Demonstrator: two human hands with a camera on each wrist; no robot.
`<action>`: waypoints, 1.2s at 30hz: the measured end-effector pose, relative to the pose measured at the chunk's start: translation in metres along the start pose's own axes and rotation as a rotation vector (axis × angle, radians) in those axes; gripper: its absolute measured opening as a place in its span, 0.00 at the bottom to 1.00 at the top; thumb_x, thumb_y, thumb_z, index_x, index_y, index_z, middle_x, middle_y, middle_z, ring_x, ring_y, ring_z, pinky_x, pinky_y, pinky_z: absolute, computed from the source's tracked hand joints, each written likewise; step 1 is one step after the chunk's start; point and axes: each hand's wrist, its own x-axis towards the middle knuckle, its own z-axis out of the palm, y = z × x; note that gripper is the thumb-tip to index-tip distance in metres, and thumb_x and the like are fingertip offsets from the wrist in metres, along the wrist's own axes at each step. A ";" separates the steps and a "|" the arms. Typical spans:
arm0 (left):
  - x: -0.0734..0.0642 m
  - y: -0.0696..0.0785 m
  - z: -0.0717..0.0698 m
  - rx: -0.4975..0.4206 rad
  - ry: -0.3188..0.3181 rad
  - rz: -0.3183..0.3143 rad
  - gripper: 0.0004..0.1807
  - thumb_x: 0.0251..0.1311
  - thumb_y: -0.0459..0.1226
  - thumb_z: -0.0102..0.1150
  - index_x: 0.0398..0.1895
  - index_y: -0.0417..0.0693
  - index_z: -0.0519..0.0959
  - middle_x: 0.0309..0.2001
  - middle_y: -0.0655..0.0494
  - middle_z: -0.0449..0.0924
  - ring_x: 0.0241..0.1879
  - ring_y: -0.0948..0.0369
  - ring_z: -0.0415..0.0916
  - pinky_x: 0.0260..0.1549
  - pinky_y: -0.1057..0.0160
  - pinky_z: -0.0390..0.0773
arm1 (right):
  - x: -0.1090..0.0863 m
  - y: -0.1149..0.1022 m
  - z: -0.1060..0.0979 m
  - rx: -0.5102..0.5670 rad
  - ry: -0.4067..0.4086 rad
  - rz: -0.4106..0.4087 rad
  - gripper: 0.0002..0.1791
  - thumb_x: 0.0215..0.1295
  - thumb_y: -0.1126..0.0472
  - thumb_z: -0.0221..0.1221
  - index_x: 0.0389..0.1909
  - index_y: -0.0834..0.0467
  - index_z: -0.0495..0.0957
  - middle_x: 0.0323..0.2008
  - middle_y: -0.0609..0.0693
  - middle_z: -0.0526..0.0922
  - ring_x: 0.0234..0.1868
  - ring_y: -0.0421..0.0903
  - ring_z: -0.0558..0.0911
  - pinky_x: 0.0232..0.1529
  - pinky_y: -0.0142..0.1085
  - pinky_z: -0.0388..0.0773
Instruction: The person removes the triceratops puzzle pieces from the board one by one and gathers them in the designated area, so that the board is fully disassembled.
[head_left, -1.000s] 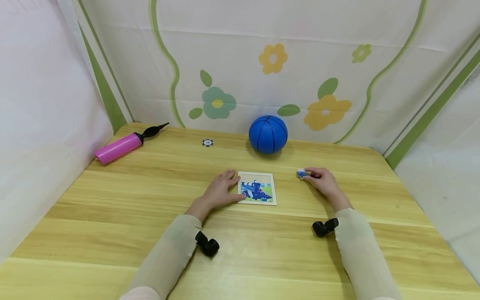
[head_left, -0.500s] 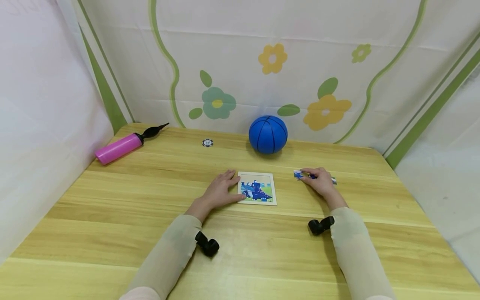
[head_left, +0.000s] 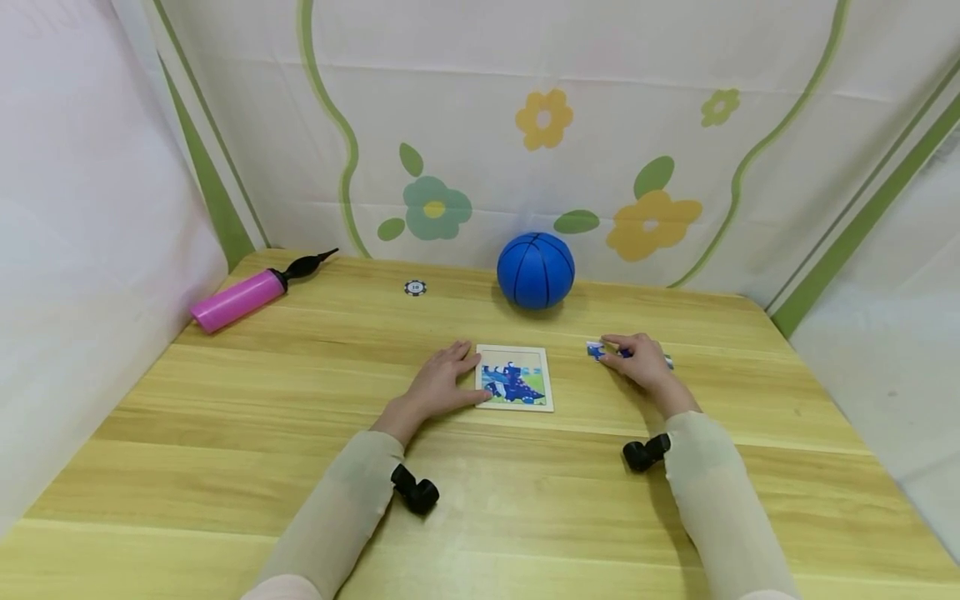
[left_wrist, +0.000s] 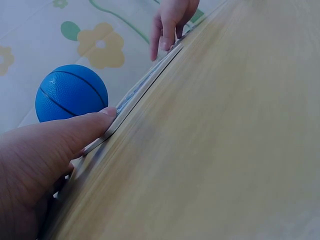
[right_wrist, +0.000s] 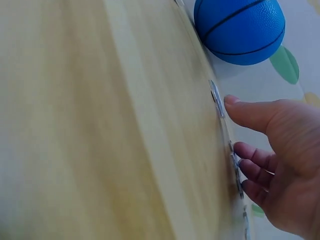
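In the head view my left hand [head_left: 440,382] rests at the left side of a square puzzle board [head_left: 549,379], fingers spread along its edge and thumb over the lower left. The board has a pale frame and a partly filled blue dinosaur picture. To its right, my right hand [head_left: 640,364] pinches a small blue-and-white puzzle piece [head_left: 595,351] between thumb and forefinger, close over the table. In the right wrist view the thumb is right at that piece [right_wrist: 217,99]. More pieces lie under and beside this hand, including one [head_left: 669,362] at its right, partly hidden.
Behind the board, a blue ball [head_left: 536,271] with black lines stands near the back wall. A poker chip [head_left: 415,287] lies at the back, left of the ball. The pink hand pump [head_left: 238,300] with a black nozzle lies at the far left edge.
My right hand has shifted slightly left with the puzzle piece, and another piece now shows to the right of the hand. The left hand and board have stayed put.
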 end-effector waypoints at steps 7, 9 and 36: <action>0.000 0.001 -0.001 -0.007 -0.006 -0.010 0.41 0.46 0.59 0.53 0.60 0.44 0.62 0.63 0.48 0.50 0.63 0.55 0.41 0.58 0.57 0.42 | -0.008 -0.020 -0.005 0.156 0.117 0.013 0.24 0.58 0.56 0.55 0.55 0.61 0.68 0.41 0.61 0.71 0.41 0.54 0.69 0.39 0.44 0.67; -0.001 0.001 -0.001 -0.009 -0.006 -0.014 0.41 0.47 0.59 0.53 0.60 0.44 0.62 0.63 0.48 0.50 0.63 0.55 0.41 0.58 0.57 0.42 | -0.012 -0.030 -0.005 0.222 0.158 0.005 0.23 0.58 0.56 0.55 0.54 0.61 0.68 0.41 0.61 0.71 0.43 0.54 0.69 0.40 0.45 0.67; 0.000 -0.001 0.001 -0.013 0.004 -0.005 0.41 0.47 0.59 0.53 0.60 0.44 0.62 0.63 0.48 0.50 0.63 0.56 0.41 0.58 0.58 0.42 | -0.031 -0.080 0.068 0.294 -0.002 -0.108 0.21 0.50 0.60 0.62 0.48 0.60 0.75 0.46 0.57 0.70 0.50 0.53 0.64 0.51 0.49 0.58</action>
